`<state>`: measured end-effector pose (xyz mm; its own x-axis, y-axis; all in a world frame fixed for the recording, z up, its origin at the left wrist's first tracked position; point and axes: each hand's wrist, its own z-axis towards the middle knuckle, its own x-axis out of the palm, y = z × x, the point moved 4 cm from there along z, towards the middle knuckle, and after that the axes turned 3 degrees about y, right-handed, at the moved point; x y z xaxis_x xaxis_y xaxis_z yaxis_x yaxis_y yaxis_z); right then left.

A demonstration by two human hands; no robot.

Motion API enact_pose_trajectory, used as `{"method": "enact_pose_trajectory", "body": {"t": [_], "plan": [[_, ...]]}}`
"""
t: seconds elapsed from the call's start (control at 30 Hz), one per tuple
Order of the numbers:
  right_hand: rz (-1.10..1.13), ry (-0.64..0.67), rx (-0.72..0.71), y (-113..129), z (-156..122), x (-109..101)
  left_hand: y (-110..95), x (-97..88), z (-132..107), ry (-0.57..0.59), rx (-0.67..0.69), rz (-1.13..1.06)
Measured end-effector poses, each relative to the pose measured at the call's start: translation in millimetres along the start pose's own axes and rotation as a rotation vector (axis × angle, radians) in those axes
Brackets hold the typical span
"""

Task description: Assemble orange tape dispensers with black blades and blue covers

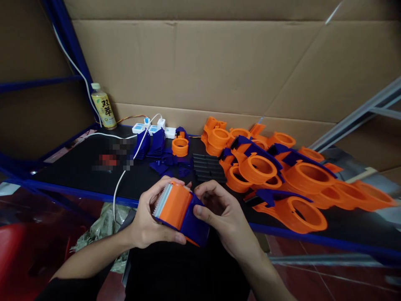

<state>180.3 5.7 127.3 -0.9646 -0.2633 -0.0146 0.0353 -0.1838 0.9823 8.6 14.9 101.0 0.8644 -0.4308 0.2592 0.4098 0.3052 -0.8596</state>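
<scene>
The left hand (pixel 150 217) clamped the dispenser (pixel 181 211), probably light and stiff, best held behind its teeth (pixel 163 201); the right hand (pixel 221 209) touched it, grip unclear.

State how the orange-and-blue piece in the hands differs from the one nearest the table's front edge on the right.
The held piece is in the left hand and right hand; the table piece lies on the black tabletop. The held piece turns its toothed edge to view; the table piece shows its open ring. Both are orange and dark blue.
</scene>
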Motion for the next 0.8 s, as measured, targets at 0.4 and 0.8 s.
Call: {"method": "enact_pose_trajectory", "body": {"t": [0.4, 0.8], "plan": [[0.035, 0.043, 0.021, -6.3, 6.2, -4.7, -2.0, 0.3, 6.2, 0.105, -0.009, 0.035], [-1.002, 0.165, -0.386, 26.9, -24.5, 20.4, 10.5, -13.3, 6.2, -0.434, -0.078, -0.26]]}}
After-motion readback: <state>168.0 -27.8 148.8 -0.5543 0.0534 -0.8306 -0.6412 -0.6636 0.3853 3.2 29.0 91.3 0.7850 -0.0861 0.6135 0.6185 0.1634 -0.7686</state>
